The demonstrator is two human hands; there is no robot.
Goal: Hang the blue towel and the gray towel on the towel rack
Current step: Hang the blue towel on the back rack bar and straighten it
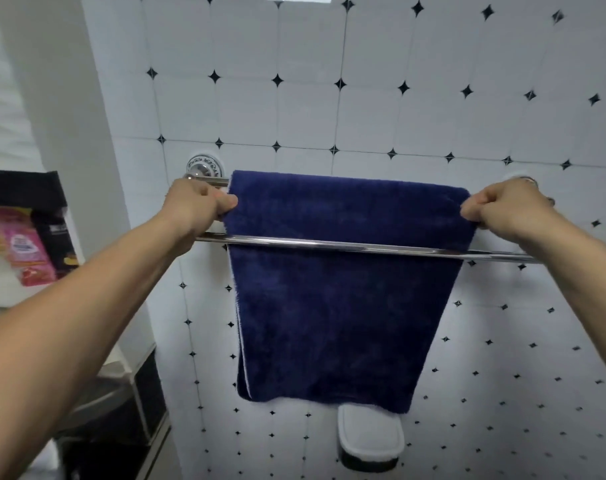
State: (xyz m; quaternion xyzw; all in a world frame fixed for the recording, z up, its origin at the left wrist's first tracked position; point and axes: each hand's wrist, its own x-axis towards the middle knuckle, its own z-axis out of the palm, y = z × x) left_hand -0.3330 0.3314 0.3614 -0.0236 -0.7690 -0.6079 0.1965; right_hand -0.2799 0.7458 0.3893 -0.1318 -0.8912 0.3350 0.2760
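One blue towel (pixel 343 289), two hands gripping

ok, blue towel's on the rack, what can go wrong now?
1. The left hand and right hand each pinch a side edge of the blue towel; an uneven tug could skew it on the rear bar.
2. It hangs behind the front bar, so hanging another towel there may snag it.
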